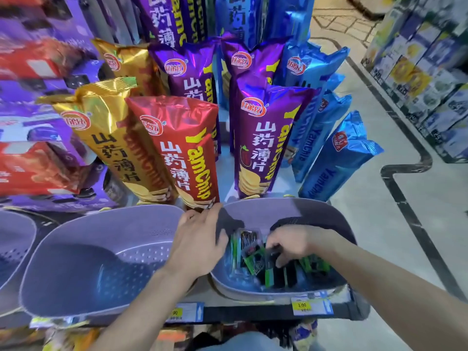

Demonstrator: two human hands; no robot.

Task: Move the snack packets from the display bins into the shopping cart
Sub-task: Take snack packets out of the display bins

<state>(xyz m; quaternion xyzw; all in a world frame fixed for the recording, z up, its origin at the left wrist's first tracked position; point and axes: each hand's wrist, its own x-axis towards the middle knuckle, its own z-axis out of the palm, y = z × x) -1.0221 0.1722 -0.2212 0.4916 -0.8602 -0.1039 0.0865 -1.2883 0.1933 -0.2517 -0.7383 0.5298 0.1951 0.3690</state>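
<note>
We see two lavender perforated bins side by side on a shelf edge [253,312]. The left bin [76,249] shows only its bare inside. The right bin [316,211] holds the snack packets [253,252], small green and black ones lying loose and overlapping on its bottom. Part of a third bin [12,244] shows at the far left.

The left hand [196,245] is palm down over the left rim of the right bin. Its fingers are straight and slightly spread and hold nothing. The fingertips reach the bin's back corner, just below the foot of the red chip bag [182,148]. We cannot tell whether the palm presses on the rim or hangs just over it.

The right hand [291,245] is down inside the right bin, its fingers curled into the pile and closed on dark packets in the middle. The hand is blurred, so we cannot count how many it holds.

Tall YamChip bags stand upright or leaning behind the bins. A gold bag [106,138] is left of the red one, a purple bag [260,138] is behind the right bin, and blue bags [339,158] lean at the right end.

Yellow price tags [302,305] sit on the shelf edge under the bins. Pale floor [379,224] with a dark stripe lies to the right.
</note>
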